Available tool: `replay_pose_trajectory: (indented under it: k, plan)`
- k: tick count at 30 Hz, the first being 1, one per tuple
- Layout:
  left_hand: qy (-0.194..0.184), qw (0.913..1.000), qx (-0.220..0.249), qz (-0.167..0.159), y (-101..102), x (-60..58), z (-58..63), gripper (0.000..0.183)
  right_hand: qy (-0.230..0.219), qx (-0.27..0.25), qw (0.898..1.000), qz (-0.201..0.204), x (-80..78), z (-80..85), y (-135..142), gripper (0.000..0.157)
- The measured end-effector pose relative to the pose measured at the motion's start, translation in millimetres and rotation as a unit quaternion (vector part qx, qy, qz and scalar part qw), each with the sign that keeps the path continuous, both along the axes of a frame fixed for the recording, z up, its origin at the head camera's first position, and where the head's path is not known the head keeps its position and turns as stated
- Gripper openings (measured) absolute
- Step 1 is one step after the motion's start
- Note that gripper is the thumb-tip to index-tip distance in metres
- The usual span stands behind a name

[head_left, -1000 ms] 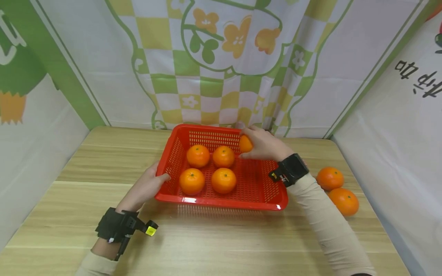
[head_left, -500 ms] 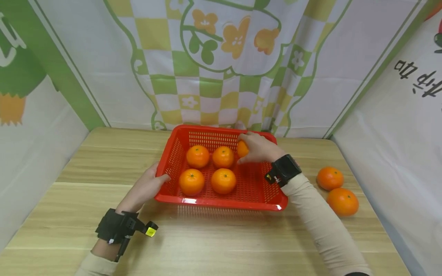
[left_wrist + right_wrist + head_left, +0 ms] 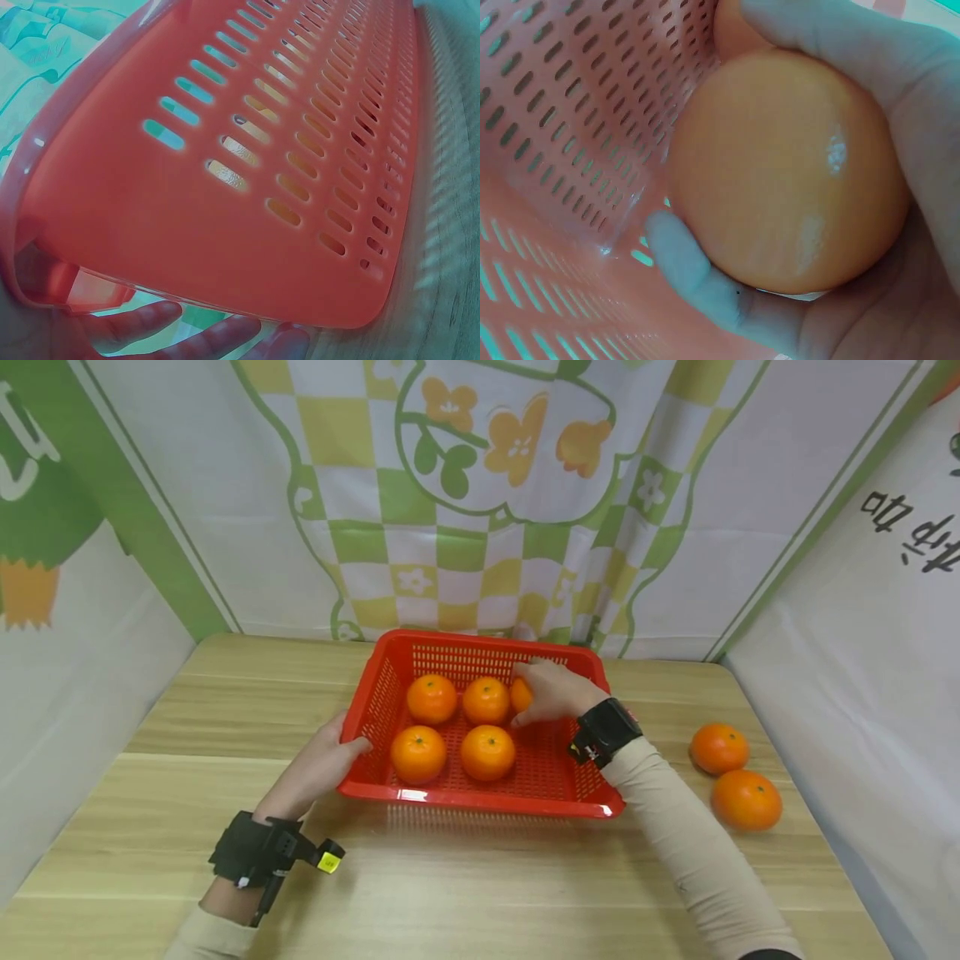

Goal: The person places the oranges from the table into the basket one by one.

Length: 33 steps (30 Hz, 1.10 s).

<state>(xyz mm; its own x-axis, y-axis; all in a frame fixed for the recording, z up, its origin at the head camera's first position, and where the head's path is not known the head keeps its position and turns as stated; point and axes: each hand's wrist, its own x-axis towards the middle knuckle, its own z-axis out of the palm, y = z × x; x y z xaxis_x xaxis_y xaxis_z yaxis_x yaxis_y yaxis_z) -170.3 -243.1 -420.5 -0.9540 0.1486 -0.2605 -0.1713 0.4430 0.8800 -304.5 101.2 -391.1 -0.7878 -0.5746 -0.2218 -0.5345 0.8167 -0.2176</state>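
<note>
A red plastic basket [image 3: 480, 803] with slotted walls stands on the table. My left hand [image 3: 324, 762] grips its left rim, thumb over the top and fingers against the outer wall, as the left wrist view shows. Inside the basket, my right hand [image 3: 558, 689] holds an orange [image 3: 787, 172], its thumb and fingers curled round the fruit. Left of it sit two back oranges [image 3: 432, 699] and two front oranges [image 3: 487, 752]. The held orange is mostly hidden by the hand in the head view, close beside the back orange [image 3: 486, 701].
Two more oranges, a rear one [image 3: 719, 748] and a nearer one [image 3: 746, 800], lie on the wooden table [image 3: 465, 893] right of the basket, near my right forearm. A patterned curtain [image 3: 480, 552] hangs right behind the basket; white side panels flank the table.
My right hand has moved down and slightly left into the basket with the orange, closer to the back row. My left hand and the basket have stayed in place.
</note>
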Motion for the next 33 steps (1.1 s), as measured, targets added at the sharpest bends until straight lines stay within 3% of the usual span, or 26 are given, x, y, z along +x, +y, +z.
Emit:
replay_pose_trajectory:
  k: [14, 21, 33]
  plan:
    - [-0.002, 1.0, 0.002, 0.003, 0.8, -0.4, 0.5, 0.058, -0.012, 0.032, 0.999, 0.004, -0.3, -8.5, 1.5, 0.076]
    - [-0.002, 1.0, 0.007, 0.001, 0.9, 1.0, 1.2, 0.059, -0.038, 0.054, 0.998, 0.003, 1.1, -14.0, -3.6, 0.089]
    - [-0.001, 1.0, 0.009, 0.002, 0.7, 0.5, -0.3, 0.058, -0.022, 0.054, 0.998, 0.006, 0.9, -13.8, -3.3, 0.086]
